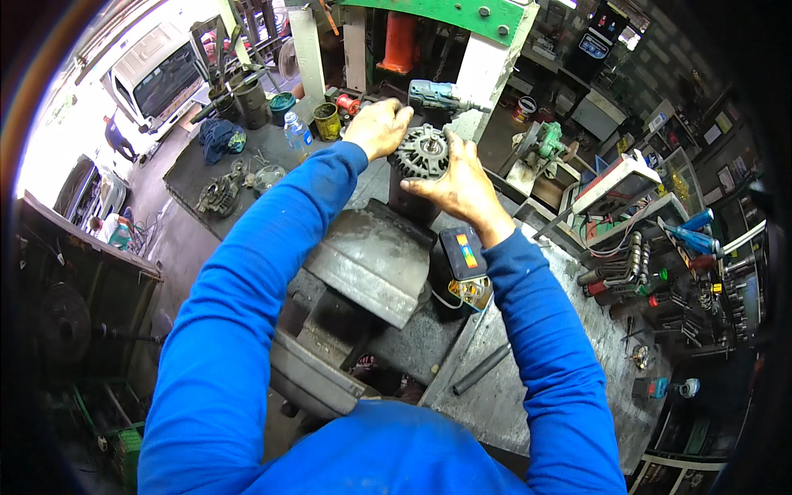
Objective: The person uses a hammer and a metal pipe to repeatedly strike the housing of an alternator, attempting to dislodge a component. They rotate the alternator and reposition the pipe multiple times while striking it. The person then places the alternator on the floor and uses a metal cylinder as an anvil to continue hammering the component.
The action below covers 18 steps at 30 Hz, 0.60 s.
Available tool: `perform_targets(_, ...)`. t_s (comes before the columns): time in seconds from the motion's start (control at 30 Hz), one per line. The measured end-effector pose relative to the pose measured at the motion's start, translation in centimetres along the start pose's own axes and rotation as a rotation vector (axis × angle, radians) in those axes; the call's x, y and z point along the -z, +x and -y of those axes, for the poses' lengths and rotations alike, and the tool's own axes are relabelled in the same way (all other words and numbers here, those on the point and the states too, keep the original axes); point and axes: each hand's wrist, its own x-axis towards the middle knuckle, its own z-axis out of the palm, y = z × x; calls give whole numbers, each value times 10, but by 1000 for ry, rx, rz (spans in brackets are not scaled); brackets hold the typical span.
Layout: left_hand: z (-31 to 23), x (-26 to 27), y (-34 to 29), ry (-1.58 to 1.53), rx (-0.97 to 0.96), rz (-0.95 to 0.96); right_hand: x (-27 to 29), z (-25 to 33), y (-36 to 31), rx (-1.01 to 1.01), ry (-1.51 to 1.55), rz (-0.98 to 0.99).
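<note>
A round, finned metal alternator (422, 155) sits on top of a dark upright block beyond the vise, its shaft side up. My right hand (464, 188) grips its right side, thumb across the near edge and fingers round the far side. My left hand (378, 129) is closed at its upper left edge, fingers curled; what they pinch, if anything, is hidden. Just beyond lies a blue-grey cordless impact wrench (435, 94). The large metal vise (371, 260) stands between my forearms. Right of it is a black box lid (463, 252) above a box of small parts (470, 292).
To the left are a yellow tin (327, 121), a plastic bottle (297, 132), a dark cloth (219, 140) and another metal housing (219, 195). A dark bar (482, 369) lies on the right bench, with several tools farther right. A green-topped press frame (462, 15) rises ahead.
</note>
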Motion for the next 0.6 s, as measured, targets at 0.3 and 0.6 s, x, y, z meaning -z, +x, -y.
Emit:
perform_targets(0.3,67,214,-173,142,-118,183,106,-118,-171,-18,82,-226)
perform_targets(0.6,113,196,-593,40,927,-229,92,-108,-322,-398,811,702)
